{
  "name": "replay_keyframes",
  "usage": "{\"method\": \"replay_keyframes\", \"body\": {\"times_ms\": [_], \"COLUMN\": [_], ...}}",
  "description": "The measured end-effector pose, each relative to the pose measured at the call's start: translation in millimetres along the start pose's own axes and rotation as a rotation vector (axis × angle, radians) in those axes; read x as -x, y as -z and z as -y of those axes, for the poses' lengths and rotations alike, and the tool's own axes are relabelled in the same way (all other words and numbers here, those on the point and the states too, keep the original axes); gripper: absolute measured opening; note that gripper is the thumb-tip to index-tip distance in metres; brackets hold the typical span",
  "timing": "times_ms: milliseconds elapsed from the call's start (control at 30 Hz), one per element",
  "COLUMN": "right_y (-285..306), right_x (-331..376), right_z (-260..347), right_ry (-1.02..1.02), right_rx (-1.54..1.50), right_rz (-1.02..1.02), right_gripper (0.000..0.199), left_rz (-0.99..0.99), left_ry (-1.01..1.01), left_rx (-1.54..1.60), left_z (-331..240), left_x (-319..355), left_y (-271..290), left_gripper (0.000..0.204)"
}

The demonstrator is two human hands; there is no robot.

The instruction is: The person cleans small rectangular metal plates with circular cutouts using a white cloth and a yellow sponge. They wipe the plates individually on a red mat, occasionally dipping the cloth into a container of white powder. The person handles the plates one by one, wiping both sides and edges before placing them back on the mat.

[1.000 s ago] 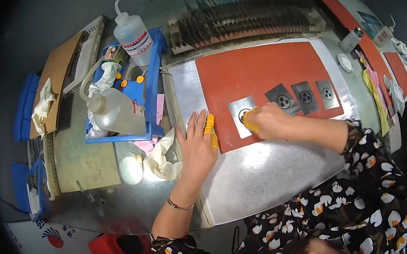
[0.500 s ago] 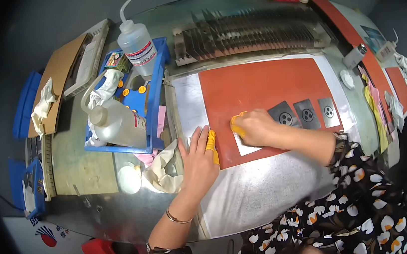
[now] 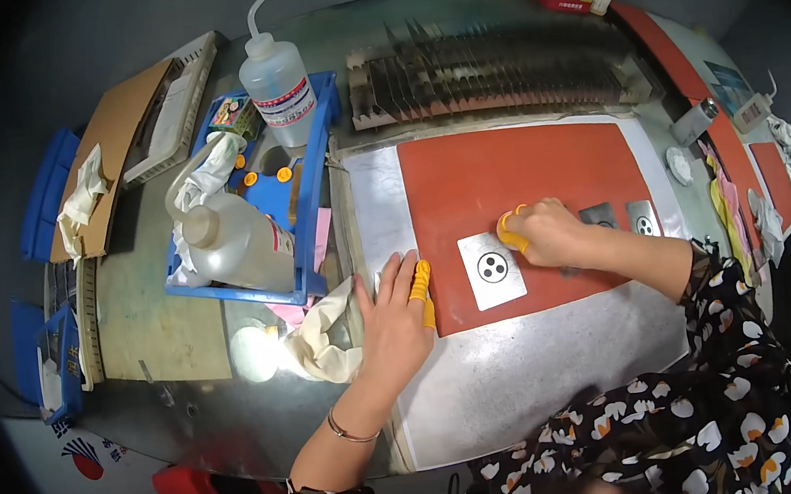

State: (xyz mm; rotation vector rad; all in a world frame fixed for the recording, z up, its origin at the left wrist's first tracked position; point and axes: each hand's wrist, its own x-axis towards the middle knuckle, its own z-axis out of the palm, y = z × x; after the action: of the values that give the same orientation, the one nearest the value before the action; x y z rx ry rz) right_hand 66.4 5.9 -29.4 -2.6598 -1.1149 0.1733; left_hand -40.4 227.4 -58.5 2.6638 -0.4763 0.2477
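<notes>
My left hand (image 3: 396, 317) lies flat at the left edge of an orange-red mat (image 3: 523, 169), fingers stretched, a yellow finger cot on one finger. My right hand (image 3: 550, 232), also with yellow finger cots, is closed over the mat; whatever its fingers hold is hidden. Just left of it lies a silver metal plate (image 3: 494, 275) with a black ring and dots. My right forearm partly covers a darker plate (image 3: 597, 215). Farther right another plate (image 3: 644, 217) shows the same ring mark.
A blue tray (image 3: 316, 188) at the left holds two squeeze bottles, one a tall wash bottle (image 3: 280, 89), plus orange caps. A crumpled cream cloth (image 3: 328, 338) lies beside my left hand. Behind the mat stands a slotted rack (image 3: 493, 75). Bottles and cloths line the right side.
My right hand has shifted right, off the leftmost plate, whose ring mark now shows. My left hand stays flat in place. The whole view has shifted slightly.
</notes>
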Motion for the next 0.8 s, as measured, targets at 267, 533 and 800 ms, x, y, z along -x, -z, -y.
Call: {"method": "replay_keyframes", "body": {"times_ms": [267, 533, 800], "right_y": [2, 5, 37], "right_x": [3, -14, 47], "right_z": [-6, -6, -43], "right_ry": [0.004, 0.02, -0.189], "right_rx": [-0.075, -0.123, -0.272], "right_rz": [-0.013, -0.02, -0.169], "right_gripper": [0.01, 0.01, 0.022], "left_rz": [0.008, 0.004, -0.002], "left_ry": [-0.007, -0.022, -0.034], "left_rx": [-0.006, 0.002, -0.034], "left_z": [0, -7, -2], "left_x": [3, -3, -2], "left_y": [-3, -2, -4], "left_gripper": [0.017, 0.013, 0.027]}}
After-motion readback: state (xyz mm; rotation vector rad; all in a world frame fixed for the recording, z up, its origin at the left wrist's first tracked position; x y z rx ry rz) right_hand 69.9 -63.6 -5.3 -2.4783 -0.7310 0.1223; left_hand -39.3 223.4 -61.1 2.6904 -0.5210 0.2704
